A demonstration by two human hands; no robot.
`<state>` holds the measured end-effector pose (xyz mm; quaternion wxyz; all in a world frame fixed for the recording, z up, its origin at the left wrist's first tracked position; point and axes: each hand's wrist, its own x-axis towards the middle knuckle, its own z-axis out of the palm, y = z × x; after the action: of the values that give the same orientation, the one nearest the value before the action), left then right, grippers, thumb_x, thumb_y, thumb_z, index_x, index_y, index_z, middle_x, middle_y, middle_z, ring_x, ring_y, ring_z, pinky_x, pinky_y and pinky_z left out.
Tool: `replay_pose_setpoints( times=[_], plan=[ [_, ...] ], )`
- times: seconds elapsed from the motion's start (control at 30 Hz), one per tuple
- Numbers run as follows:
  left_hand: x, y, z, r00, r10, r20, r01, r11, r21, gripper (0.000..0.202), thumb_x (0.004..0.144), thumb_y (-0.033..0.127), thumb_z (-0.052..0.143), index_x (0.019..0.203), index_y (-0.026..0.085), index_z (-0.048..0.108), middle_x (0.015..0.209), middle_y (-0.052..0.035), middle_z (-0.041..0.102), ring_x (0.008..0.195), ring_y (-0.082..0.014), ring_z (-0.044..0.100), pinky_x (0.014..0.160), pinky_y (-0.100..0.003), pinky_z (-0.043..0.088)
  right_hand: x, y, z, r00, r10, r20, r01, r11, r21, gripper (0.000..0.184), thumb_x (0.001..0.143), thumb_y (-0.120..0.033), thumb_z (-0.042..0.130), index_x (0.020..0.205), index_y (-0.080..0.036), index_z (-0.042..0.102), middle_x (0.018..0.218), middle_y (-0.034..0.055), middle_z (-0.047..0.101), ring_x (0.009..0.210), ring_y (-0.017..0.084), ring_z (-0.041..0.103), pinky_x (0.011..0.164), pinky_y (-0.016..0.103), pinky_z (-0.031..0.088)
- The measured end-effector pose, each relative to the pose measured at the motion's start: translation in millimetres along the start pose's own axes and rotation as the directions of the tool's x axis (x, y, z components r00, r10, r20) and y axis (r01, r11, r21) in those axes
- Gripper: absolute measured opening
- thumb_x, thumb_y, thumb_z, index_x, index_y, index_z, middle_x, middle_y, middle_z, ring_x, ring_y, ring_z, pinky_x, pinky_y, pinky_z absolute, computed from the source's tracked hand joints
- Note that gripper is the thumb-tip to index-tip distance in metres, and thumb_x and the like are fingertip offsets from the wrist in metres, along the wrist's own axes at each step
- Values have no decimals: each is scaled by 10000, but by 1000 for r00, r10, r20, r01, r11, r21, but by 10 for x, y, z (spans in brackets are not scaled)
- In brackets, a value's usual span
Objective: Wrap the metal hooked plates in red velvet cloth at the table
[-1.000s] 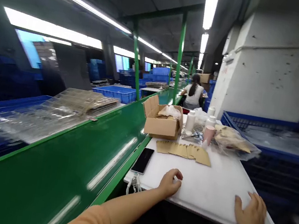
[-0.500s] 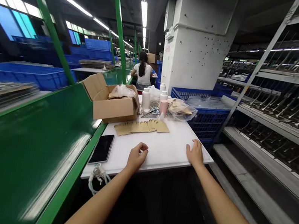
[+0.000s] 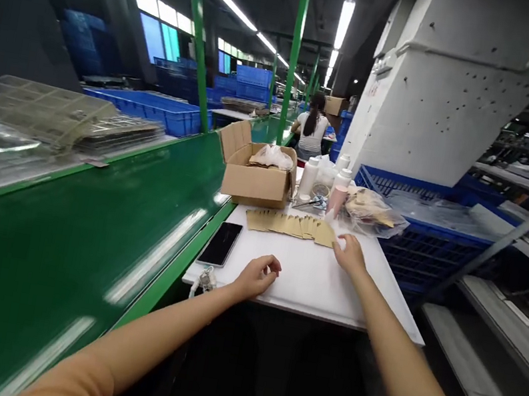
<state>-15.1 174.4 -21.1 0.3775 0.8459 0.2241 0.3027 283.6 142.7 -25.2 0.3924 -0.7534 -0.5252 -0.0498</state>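
A fanned row of flat brown paper pieces, like small envelopes [image 3: 285, 224], lies across the white tabletop [image 3: 303, 272]. My right hand [image 3: 350, 254] is at the right end of this row, its fingertips close to or touching the last piece; I see no piece lifted. My left hand [image 3: 257, 276] rests near the table's front edge, fingers loosely curled with a gap to the thumb and nothing visible in them. A dark-screened phone [image 3: 220, 243] lies to its left.
Behind the row stand an open cardboard box [image 3: 254, 183], white bottles [image 3: 308, 177], a pink bottle [image 3: 337, 200] and a clear plastic bag [image 3: 373, 213]. A green conveyor [image 3: 141, 204] runs along the left; blue crates [image 3: 429, 246] and a metal rack flank the right. A co-worker [image 3: 312, 128] sits ahead.
My view has turned left. My right hand has moved from the table's right side to the right end of the brown paper row. My left hand stays near the front edge.
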Motion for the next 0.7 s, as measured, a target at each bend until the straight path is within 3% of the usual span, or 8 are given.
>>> replay_pose_setpoints(
  times=[0.13, 0.27, 0.33, 0.53, 0.7],
  plan=[
    [-32, 11, 34, 978, 173, 118, -195, 958, 209, 138, 827, 179, 459, 926, 170, 555, 894, -54, 615, 865, -186, 575, 808, -328, 454, 338, -255, 340, 995, 85, -58, -85, 996, -6, 334, 785, -268, 535, 1063, -85, 557, 1126, 186, 559, 1105, 268, 486, 1006, 405, 362],
    [92, -150, 14, 933, 308, 185, -356, 866, 352, 134, 899, 250, 453, 989, 194, 535, 934, -49, 621, 885, -187, 586, 795, -313, 462, 481, -152, 526, 985, 116, -131, -124, 990, -60, 390, 802, -337, 595, 1118, -115, 541, 1132, 129, 576, 1115, 213, 484, 1008, 324, 371],
    [164, -224, 24, 897, 392, 203, -442, 801, 404, 148, 906, 284, 466, 1004, 200, 536, 932, -44, 629, 874, -188, 594, 783, -310, 459, 498, -43, 569, 985, 106, -139, -119, 989, -92, 416, 795, -388, 619, 1123, -144, 542, 1141, 98, 577, 1135, 199, 468, 1022, 302, 357],
    [194, -219, 99, 786, 541, 300, -610, 599, 518, 177, 900, 294, 472, 1023, 199, 557, 962, -43, 656, 876, -202, 615, 793, -335, 438, 507, 155, 588, 969, 200, -142, -203, 979, -8, 476, 802, -443, 624, 1122, -103, 531, 1140, 119, 567, 1142, 236, 452, 1038, 336, 336],
    [202, -374, 132, 752, 561, 345, -651, 555, 518, 242, 889, 382, 468, 1048, 222, 556, 1000, -41, 669, 884, -228, 632, 794, -371, 448, 529, 186, 590, 970, 218, -104, -222, 975, -32, 504, 812, -470, 615, 1149, -108, 519, 1173, 129, 554, 1173, 246, 438, 1042, 358, 327]
  ],
)
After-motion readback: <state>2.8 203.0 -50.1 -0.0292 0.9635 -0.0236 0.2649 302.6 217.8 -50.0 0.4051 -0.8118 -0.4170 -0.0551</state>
